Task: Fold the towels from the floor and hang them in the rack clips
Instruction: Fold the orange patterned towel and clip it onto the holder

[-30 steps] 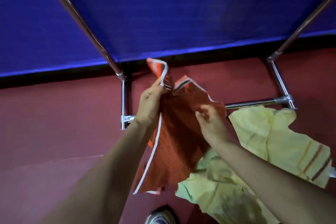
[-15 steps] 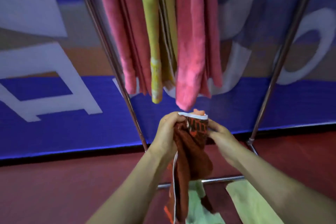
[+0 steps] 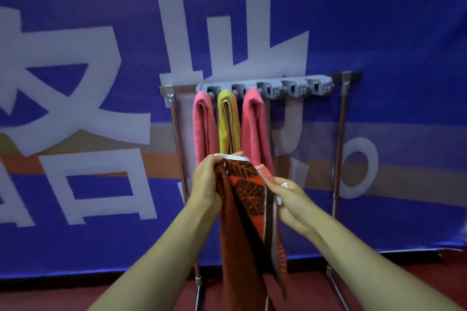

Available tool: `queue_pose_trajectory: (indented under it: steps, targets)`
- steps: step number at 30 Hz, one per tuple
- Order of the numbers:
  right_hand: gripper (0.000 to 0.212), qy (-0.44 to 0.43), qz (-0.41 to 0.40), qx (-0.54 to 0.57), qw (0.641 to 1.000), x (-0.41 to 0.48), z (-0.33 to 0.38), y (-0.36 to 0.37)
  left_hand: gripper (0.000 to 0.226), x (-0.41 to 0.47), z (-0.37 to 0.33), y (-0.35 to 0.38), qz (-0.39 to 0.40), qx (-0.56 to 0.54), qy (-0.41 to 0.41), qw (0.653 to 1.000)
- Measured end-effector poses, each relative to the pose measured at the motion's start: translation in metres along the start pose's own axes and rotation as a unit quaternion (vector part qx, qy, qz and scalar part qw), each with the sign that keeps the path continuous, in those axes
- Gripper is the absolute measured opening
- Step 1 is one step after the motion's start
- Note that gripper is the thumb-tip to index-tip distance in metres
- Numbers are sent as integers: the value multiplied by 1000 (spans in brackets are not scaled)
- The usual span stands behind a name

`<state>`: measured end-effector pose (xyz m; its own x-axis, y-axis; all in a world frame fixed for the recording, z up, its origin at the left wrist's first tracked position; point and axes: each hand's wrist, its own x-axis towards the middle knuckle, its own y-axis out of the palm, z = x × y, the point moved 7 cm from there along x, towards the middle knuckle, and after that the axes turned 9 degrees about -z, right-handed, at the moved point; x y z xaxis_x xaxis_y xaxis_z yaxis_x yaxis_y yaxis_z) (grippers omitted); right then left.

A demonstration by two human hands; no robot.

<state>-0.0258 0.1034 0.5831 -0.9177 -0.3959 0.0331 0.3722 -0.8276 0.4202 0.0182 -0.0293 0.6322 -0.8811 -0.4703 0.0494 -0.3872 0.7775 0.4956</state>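
Orange towel [image 3: 246, 222] raised, hung towels [image 3: 202, 129] partly hidden, rack [image 3: 339, 146] base cropped

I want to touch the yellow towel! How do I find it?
Look at the metal rack before the blue banner. Three folded towels hang under its grey clip bar. The yellow towel is the middle one, between the left pink towel and the right pink towel.

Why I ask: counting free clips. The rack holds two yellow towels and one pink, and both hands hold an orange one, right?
No: head view shows two pink towels and one yellow towel on the rack; left hand and right hand hold the orange towel.
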Motion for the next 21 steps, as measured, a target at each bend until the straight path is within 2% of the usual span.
queue_pose_trajectory:
  steps: [4,5,7,10,11,13,14,15,17,18,20,21]
  targets:
    - [12,-94,-66,-47,992,-6,50,3,30,-11,-15,-6,-32,95,26,995]
    - [11,-125,-79,-78,986,-8,64,7,27,-17,-19,-5,-24,119,32,992]
    - [15,-183,-89,-186,961,-14,84,20,7,-23,-20,1,32,147,30,988]
    - [24,-230,-66,-324,915,-25,95,48,39,-31,-26,15,113,217,70,967]
    - [23,-233,-54,-342,909,-28,96,56,39,-34,-31,19,111,247,107,957]
    - [15,-233,-42,-372,897,-32,99,67,20,-38,-47,27,69,285,191,937]
    - [18,-237,-47,-396,886,-33,102,71,12,-38,-55,30,47,293,227,928]
    - [25,-241,-54,-417,875,-33,104,72,9,-38,-62,34,31,298,255,919]
    - [28,-252,-70,-434,862,-34,109,73,20,-39,-72,40,16,307,294,905]
    - [24,-256,-67,-422,867,-36,111,73,24,-40,-76,43,12,310,299,903]
    - [19,-232,-40,-347,908,-35,109,70,26,-39,-82,48,11,310,297,903]
    - [29,-208,-22,-298,931,-36,107,67,25,-38,-84,51,13,306,294,905]
